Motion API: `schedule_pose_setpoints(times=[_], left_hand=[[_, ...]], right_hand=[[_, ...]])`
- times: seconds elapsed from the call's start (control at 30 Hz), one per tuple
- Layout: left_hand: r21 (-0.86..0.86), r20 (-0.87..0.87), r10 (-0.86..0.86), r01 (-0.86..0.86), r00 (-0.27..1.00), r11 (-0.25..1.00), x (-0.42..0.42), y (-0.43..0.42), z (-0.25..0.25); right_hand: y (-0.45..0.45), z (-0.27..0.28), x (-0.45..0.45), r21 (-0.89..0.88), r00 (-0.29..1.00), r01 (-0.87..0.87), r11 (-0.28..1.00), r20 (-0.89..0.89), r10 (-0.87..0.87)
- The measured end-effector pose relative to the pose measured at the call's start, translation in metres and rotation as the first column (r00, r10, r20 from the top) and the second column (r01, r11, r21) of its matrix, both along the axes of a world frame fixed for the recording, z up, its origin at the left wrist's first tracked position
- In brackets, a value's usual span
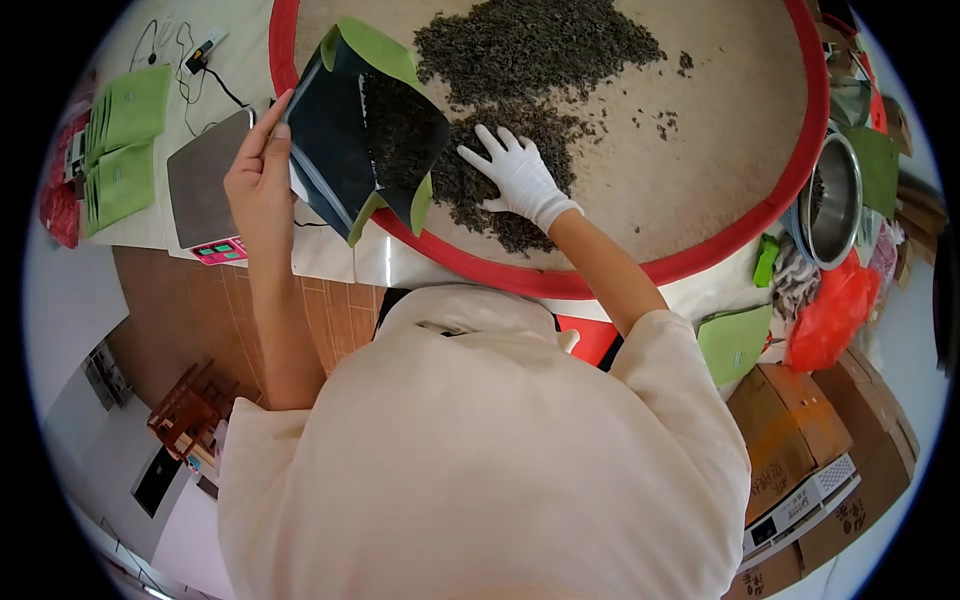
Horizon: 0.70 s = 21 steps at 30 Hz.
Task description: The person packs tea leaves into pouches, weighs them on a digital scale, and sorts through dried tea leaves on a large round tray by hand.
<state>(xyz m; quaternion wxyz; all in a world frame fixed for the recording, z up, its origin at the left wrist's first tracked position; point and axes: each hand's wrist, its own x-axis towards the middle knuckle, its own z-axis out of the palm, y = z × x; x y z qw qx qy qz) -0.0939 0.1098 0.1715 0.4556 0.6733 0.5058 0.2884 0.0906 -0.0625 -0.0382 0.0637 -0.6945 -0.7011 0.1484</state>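
My left hand (262, 165) grips the edge of a green pouch (320, 130) with a dark lining, thumb on one side and fingers on the other. The pouch is tilted, its mouth facing right over the rim of a large round tray (720, 130), and dark dried leaves that look like tea show inside it. My right hand (520, 180), in a white glove, lies with fingers spread on the smaller heap of dried leaves (510, 235) beside the pouch mouth. A larger heap of leaves (540, 50) lies farther back in the tray.
A scale (205, 180) stands left of the tray, with stacked green pouches (128, 105) beyond it. To the right are a metal bowl (838, 200), a red plastic bag (835, 312) and another green pouch (735, 343). Cardboard boxes (800, 430) stand at lower right.
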Motion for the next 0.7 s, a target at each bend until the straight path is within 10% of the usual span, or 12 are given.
schedule_pose_setpoints(times=[0.3,0.43,0.5,0.7], left_hand=[[0.006,0.035,-0.033,0.033,0.999,0.999,0.012,0.001,-0.014],[-0.015,-0.052,-0.080,0.079,0.995,0.997,0.023,-0.008,-0.006],[-0.036,-0.043,-0.073,0.072,0.996,0.997,0.030,-0.011,-0.005],[0.107,-0.116,-0.148,0.161,0.982,0.981,0.045,-0.015,-0.026]], right_hand=[[-0.038,-0.008,-0.011,-0.137,0.819,0.430,0.892,-0.356,-0.449],[-0.048,-0.013,-0.003,-0.278,0.344,0.579,0.766,-0.769,-0.539],[-0.048,0.005,0.007,-0.578,-0.270,0.482,0.658,-0.813,-0.516],[-0.032,0.130,0.034,-0.538,-0.481,0.541,0.647,-0.828,-0.286]])
